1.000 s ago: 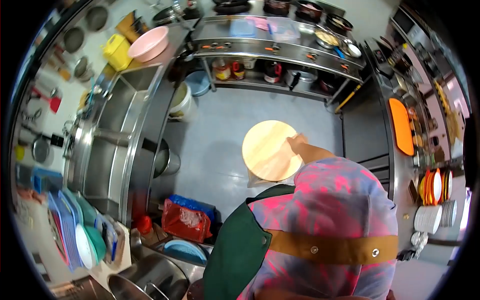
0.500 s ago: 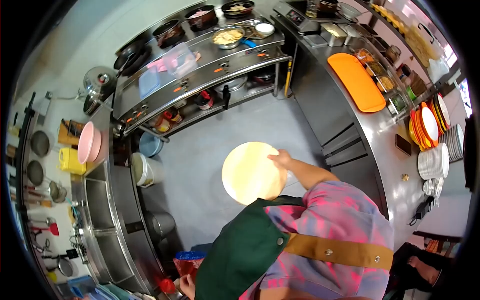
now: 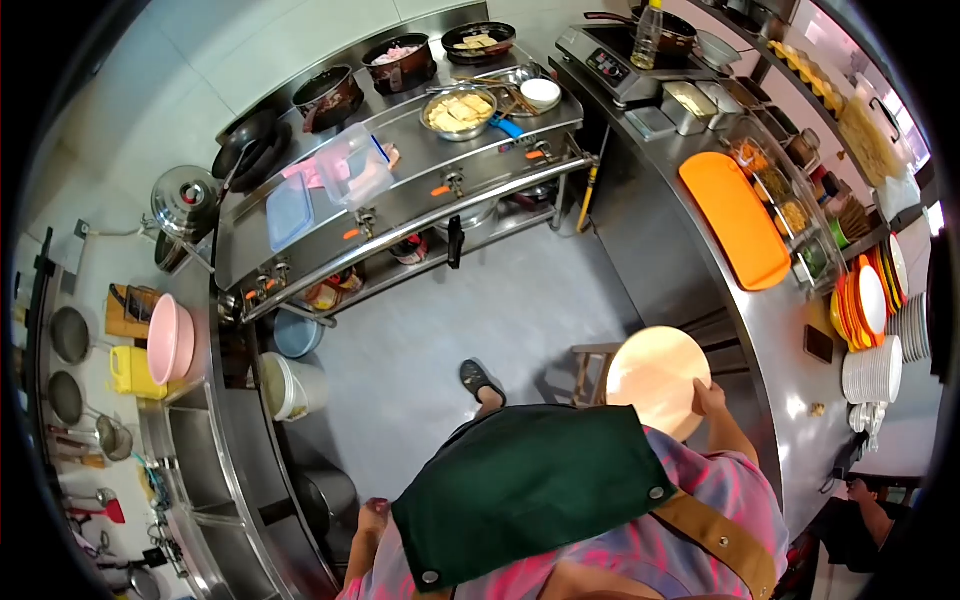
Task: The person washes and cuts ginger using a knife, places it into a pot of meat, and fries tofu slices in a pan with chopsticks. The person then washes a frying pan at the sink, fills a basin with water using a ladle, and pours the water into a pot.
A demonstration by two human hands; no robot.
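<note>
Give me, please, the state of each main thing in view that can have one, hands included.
Round stool: held at its seat edge; footing unclear
Right hand: closed on that edge
Left hand: nothing visible in it
Blue-handled pan: holding food
Orange tray: nothing on it
White plates: stacked
Bottle: upright
</note>
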